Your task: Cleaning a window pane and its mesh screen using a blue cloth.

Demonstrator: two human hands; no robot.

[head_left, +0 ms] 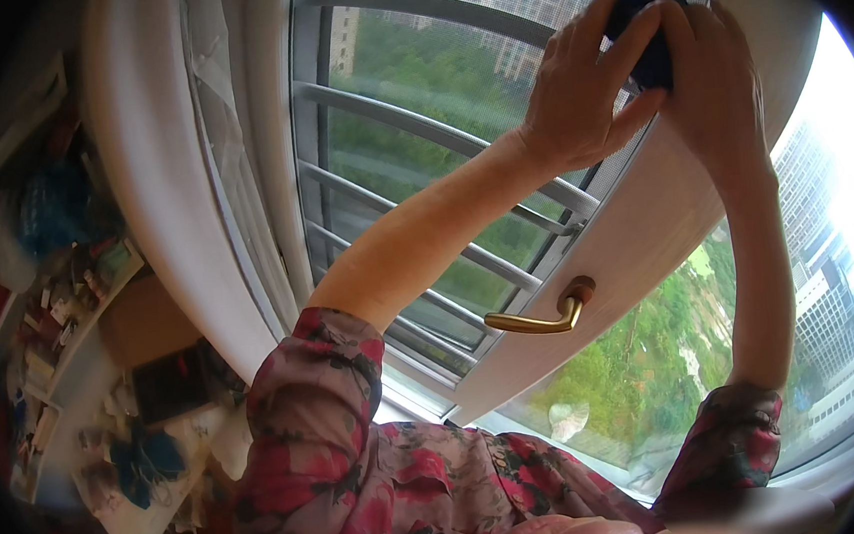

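Observation:
A dark blue cloth [653, 62] is bunched between my two raised hands, near the top of the window. My left hand [577, 86] grips its left side, thumb and fingers spread around it. From the other side my right hand [714, 75] holds it, fingertips partly hidden behind the hand. Both hands are up against the edge where the barred window screen [418, 57] meets the white window frame [662, 196]. Whether the cloth touches the screen or only the frame cannot be told. Below my hands, a brass window handle [540, 318] sticks out from the frame.
Grey metal bars [415, 121] cross the window opening. At the left hangs a pale curtain [164, 175]. Beyond it, cluttered shelves [65, 356] and a white table [139, 523] carry many small items. A glass pane [632, 386] lies to the right, with trees and buildings outside.

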